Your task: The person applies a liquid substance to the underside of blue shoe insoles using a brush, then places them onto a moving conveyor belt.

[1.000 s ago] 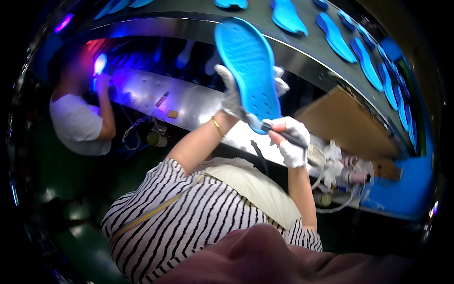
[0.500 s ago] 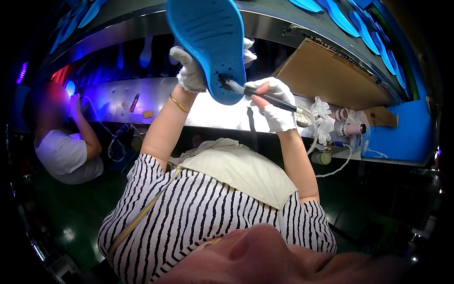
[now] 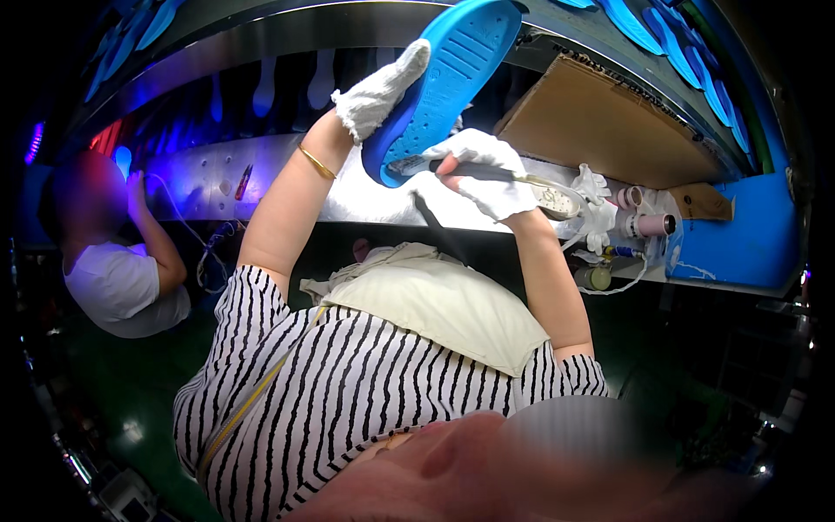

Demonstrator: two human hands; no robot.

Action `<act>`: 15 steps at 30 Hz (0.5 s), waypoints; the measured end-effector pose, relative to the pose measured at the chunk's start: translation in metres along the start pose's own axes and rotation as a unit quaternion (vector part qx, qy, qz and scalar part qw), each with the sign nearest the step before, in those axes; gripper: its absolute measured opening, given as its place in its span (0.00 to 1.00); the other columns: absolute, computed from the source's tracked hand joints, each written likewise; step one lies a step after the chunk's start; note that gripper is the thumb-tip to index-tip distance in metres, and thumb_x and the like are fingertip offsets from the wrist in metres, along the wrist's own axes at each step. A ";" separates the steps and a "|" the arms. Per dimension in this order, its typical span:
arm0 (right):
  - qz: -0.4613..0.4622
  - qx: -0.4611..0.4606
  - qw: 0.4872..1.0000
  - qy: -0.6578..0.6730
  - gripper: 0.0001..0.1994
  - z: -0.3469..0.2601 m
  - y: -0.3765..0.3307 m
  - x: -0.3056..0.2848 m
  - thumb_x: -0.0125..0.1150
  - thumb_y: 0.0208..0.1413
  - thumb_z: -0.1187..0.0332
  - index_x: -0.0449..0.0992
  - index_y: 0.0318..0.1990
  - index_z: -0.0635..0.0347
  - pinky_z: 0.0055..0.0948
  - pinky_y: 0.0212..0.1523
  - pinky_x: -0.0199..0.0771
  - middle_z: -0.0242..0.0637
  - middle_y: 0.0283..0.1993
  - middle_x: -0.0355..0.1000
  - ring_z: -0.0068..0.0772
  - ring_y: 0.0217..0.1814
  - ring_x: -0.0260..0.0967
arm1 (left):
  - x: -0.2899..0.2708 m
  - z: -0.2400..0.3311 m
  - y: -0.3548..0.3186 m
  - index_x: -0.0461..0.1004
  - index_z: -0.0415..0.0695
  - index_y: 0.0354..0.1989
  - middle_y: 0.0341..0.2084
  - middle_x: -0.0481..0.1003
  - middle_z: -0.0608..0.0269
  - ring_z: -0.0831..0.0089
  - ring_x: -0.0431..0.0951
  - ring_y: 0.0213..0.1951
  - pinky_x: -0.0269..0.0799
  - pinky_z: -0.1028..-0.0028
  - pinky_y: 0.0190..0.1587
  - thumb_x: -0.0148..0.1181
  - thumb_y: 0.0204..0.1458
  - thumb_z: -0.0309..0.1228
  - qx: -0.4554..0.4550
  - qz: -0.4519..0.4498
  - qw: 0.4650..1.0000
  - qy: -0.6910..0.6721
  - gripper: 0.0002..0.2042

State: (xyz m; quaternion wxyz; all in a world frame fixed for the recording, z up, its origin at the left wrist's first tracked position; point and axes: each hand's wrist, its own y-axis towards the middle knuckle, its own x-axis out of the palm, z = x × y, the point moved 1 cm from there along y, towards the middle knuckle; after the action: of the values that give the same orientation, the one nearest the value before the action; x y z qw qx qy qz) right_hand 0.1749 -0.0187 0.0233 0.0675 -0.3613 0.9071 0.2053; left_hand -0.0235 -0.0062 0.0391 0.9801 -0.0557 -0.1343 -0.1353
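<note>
A blue insole [image 3: 461, 74] with grooves and small dots on its face is held up at a slant, heel end low. My left hand [image 3: 383, 96], in a white glove, is closed on its left edge. My right hand [image 3: 491, 174], in a white glove with bare thumb and forefinger tips, is closed round a slim black-handled tool [image 3: 493, 172] with a pale cord. The tool's pale tip lies at the heel of the insole. My fingers hide much of the handle.
Below my hands runs a metal bench [image 3: 357, 196]. To the right are a cardboard sheet [image 3: 600, 122], loose white gloves [image 3: 592, 191], a pink roll [image 3: 654, 224] and a blue bin [image 3: 748, 230]. Blue insoles [image 3: 626, 30] line the belt above. A co-worker [image 3: 122, 261] sits at left.
The insole has moved right and tilted, its toe end swinging to the right. My left hand has risen and moved right with it. The tool remains at the heel.
</note>
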 end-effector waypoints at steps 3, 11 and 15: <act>-0.018 0.025 0.999 -0.031 0.09 0.002 -0.003 0.007 0.63 0.37 0.84 0.75 0.27 0.60 0.27 0.39 0.73 0.36 0.32 0.72 0.30 0.37 0.72 | -0.006 -0.004 0.008 0.64 0.43 0.60 0.43 0.74 0.45 0.59 0.80 0.38 0.79 0.62 0.40 0.52 0.40 0.71 -0.049 0.032 0.998 0.037 0.47; 0.016 -0.053 0.998 -0.030 0.08 0.009 0.002 0.001 0.62 0.38 0.83 0.75 0.26 0.60 0.28 0.38 0.73 0.38 0.33 0.72 0.35 0.36 0.73 | -0.008 -0.006 0.011 0.65 0.44 0.60 0.44 0.74 0.47 0.61 0.78 0.41 0.77 0.63 0.42 0.52 0.42 0.69 -0.110 0.081 0.986 0.094 0.44; -0.042 0.040 0.998 -0.001 0.08 0.002 -0.001 -0.008 0.63 0.37 0.83 0.75 0.26 0.60 0.27 0.37 0.73 0.35 0.33 0.73 0.31 0.36 0.72 | 0.001 -0.006 0.007 0.63 0.47 0.62 0.46 0.73 0.47 0.60 0.77 0.43 0.76 0.62 0.42 0.51 0.43 0.70 -0.064 0.081 0.986 0.134 0.44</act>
State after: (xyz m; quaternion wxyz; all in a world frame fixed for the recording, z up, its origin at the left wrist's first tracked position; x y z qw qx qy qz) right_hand 0.1820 -0.0135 0.0232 0.0916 -0.3963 0.8983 0.1661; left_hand -0.0195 -0.0006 0.0335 0.9914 -0.1103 0.0119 -0.0696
